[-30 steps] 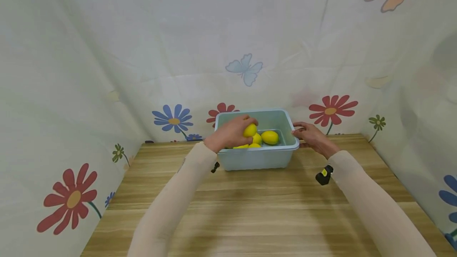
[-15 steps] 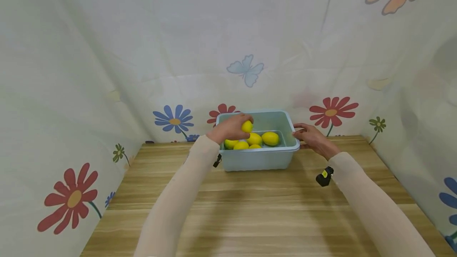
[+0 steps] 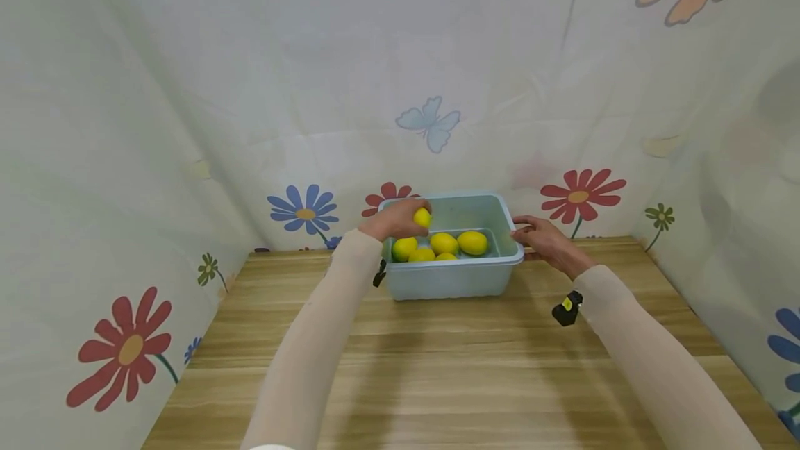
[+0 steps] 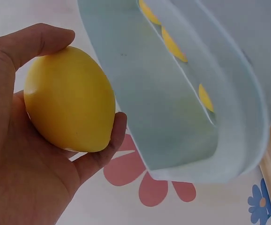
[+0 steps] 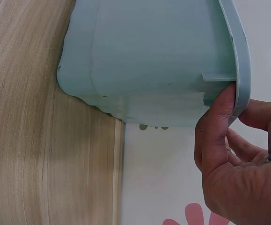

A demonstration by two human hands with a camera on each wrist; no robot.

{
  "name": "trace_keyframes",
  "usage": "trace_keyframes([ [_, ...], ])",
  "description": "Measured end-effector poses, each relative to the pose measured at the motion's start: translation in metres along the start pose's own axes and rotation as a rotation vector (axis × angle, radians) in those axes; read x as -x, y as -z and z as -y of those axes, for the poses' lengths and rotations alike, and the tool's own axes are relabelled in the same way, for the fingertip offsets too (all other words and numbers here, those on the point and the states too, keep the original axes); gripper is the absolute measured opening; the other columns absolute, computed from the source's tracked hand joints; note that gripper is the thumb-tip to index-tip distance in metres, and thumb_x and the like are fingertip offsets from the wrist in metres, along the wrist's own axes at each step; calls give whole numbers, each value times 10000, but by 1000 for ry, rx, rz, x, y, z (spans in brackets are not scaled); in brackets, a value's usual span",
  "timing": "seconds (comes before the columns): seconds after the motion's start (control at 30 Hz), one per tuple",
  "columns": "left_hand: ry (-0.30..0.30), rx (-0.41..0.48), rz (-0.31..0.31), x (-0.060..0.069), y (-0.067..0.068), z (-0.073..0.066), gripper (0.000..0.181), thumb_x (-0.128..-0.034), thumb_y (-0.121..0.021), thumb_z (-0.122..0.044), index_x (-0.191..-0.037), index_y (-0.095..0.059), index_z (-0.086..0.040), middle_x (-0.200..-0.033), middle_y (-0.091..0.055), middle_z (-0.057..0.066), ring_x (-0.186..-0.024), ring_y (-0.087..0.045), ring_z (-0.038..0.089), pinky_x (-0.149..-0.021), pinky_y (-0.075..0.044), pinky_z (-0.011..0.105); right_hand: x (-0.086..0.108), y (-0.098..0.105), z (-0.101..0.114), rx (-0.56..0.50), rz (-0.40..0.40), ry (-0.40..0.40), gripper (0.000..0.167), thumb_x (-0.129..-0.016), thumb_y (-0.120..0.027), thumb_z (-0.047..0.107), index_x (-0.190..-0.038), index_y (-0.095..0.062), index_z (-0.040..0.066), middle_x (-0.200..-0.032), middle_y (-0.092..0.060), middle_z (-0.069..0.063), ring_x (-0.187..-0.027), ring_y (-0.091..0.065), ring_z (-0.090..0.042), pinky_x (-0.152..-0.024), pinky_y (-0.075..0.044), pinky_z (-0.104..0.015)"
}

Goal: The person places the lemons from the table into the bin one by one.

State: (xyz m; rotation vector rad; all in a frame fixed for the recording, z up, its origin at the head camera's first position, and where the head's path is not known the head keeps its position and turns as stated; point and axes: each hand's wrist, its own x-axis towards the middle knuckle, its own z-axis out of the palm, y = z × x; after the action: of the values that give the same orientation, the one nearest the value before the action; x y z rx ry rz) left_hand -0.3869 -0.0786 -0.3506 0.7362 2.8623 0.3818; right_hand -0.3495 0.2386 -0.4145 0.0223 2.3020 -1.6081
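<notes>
A pale blue plastic bin (image 3: 446, 280) stands near the back of the table, several lemons (image 3: 473, 243) lying on its floor. Above the bin's left part, my left hand (image 3: 398, 219) holds one lemon (image 4: 69, 98), thumb on one side and fingers curled round the other in the left wrist view. That held lemon is apart from those in the bin. At the bin's right end, my right hand (image 3: 548, 243) pinches the rim (image 5: 243, 61), with curled fingers under the lip and the thumb on the outer edge.
The wood-grain table (image 3: 437, 373) stretches in front of the bin. Right behind it hangs a white curtain (image 3: 312, 89) printed with flowers and butterflies, which also closes off both sides. A small black device (image 3: 567, 307) is strapped at the right wrist.
My left hand has moved left with the lemon, from over the pile toward the bin's left end, uncovering more lemons below. My right hand keeps its grip on the rim.
</notes>
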Motion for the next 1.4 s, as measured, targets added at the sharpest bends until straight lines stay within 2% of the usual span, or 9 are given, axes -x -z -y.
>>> trace_keyframes([
  [0.2,52,49,30,-5,4,4,490,-865,-681,-268,-1325,-543,-174,-1246,-605,30,-1054,-557,248,-997,-505,427,0,0,-1,-7,-5,10,600,-1029,-488,209,-1557,-225,103,-1499,-374,-240,-1285,-469,-414,-1021,-508,-462],
  [0.47,105,39,71,-7,7,8,497,-870,-681,-287,-1339,-540,-200,-1317,-584,30,-1114,-543,258,-1021,-488,468,-1,-1,0,-3,-1,-5,601,-1024,-486,198,-1558,-222,114,-1497,-375,-234,-1313,-451,-425,-1023,-505,-466],
  [0.7,183,48,90,-10,2,17,532,-864,-695,-305,-1363,-537,-212,-1295,-584,33,-1111,-534,251,-1018,-491,455,-2,-1,-2,-5,5,0,600,-1026,-484,195,-1559,-220,109,-1515,-351,-237,-1326,-429,-430,-992,-530,-431],
  [0.8,180,46,99,-16,-1,22,533,-857,-705,-307,-1356,-547,-206,-1291,-585,29,-1107,-531,248,-1018,-492,447,-1,0,-2,-2,5,4,601,-1027,-480,191,-1561,-216,109,-1518,-351,-234,-1328,-428,-433,-984,-537,-424],
  [0.9,162,51,102,-19,-1,22,542,-854,-709,-304,-1361,-549,-197,-1305,-586,34,-1113,-534,256,-1026,-485,467,-1,1,-2,-5,1,6,600,-1028,-477,184,-1562,-214,111,-1513,-358,-236,-1323,-435,-436,-982,-537,-424],
  [1.07,135,20,100,-16,-1,18,526,-866,-697,-307,-1356,-556,-180,-1345,-585,46,-1124,-548,255,-1040,-480,461,-2,0,-2,-11,3,8,602,-1028,-483,193,-1562,-217,117,-1508,-365,-244,-1317,-442,-440,-986,-535,-428],
  [1.27,132,18,97,-15,-1,16,481,-877,-687,-306,-1324,-568,-174,-1298,-611,66,-1102,-565,246,-1008,-502,437,-1,-1,-2,-14,2,8,605,-1026,-493,202,-1560,-221,115,-1506,-368,-234,-1303,-451,-425,-977,-543,-409],
  [1.4,132,15,102,-15,-1,15,481,-885,-676,-327,-1330,-560,-184,-1326,-598,70,-1107,-564,241,-995,-513,425,0,0,-2,-7,-2,12,613,-1025,-500,208,-1560,-219,110,-1503,-366,-231,-1290,-466,-411,-967,-548,-402],
])
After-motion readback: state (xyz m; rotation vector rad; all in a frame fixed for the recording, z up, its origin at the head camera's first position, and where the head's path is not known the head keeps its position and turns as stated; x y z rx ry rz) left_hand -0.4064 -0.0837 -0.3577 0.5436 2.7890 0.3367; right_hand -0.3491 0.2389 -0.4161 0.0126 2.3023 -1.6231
